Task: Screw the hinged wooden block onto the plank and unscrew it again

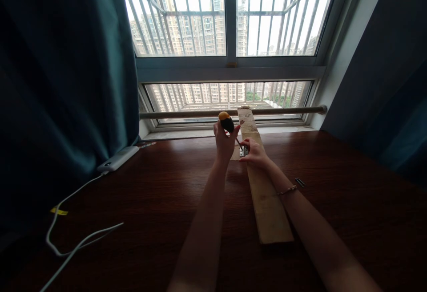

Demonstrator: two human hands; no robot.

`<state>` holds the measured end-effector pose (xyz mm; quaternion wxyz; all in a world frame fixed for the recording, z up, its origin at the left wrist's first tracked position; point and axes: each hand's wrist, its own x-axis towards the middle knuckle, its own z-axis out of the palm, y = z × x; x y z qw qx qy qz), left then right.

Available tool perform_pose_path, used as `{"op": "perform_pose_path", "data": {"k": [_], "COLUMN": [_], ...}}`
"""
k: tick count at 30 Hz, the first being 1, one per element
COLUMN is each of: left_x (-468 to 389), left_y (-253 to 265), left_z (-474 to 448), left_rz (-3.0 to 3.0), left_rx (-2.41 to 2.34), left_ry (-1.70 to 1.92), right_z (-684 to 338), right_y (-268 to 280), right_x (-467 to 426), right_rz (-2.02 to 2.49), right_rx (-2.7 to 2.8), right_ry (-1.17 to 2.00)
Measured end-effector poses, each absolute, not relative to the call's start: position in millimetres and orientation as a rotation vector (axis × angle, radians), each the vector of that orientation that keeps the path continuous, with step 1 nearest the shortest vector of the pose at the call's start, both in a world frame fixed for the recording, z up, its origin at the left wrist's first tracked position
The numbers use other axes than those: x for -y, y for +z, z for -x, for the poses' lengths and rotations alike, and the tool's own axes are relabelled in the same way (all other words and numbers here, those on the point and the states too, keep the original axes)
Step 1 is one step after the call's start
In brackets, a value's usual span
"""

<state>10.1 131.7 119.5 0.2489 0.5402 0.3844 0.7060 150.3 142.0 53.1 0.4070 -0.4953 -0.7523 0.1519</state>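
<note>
My left hand [224,144] is closed round the yellow-and-black handle of a screwdriver [227,123]. Its shaft slants down to the right, and the tip reaches a small silver hinge [242,152]. Fingers and thumb of my right hand [255,153] grip the hinge from the right, hiding part of it. The hinge lies at the left edge of a long pale wooden board [268,207] and over a short wooden piece [235,154] that juts out to the left. Whether a screw sits under the tip is too small to tell.
Two dark screws [300,182] lie on the brown table [150,203] right of the board. On the left are a white power strip [118,158], its loose white cable [53,229] and a yellow tag [59,211]. A metal rail [187,114] crosses before the window near the board's far end.
</note>
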Motion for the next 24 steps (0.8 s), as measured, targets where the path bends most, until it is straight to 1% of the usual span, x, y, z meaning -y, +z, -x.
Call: {"op": "perform_pose_path", "data": {"k": [9,12,15,18,21,24], "left_x": [-128,-128,-132,-136,-137,-138], "left_y": [125,125,121,118,116,114], "left_z": [5,5,4,2,-3,-7], "left_rz": [-1.682,-1.74,-1.778,-1.756,-1.672,-1.588], "left_rx": [-1.172,-1.176,-1.099,-0.904,-0.782,-0.82], "left_ry": [1.959,1.919,1.855,1.819,1.85,1.93], "right_z": [-151,-151,-150,-149,-150,-150], "right_y": [49,48,49,50,50,51], "right_x": [-146,-146,-145,-144,-144,-144], "right_rz": [1.219,1.214,1.219,1.229,1.23,1.24], "right_rx": [1.903,1.904,1.903,1.898,1.92,1.931], "right_ry": [0.385,0.363,0.355,0.361,0.34,0.318]}}
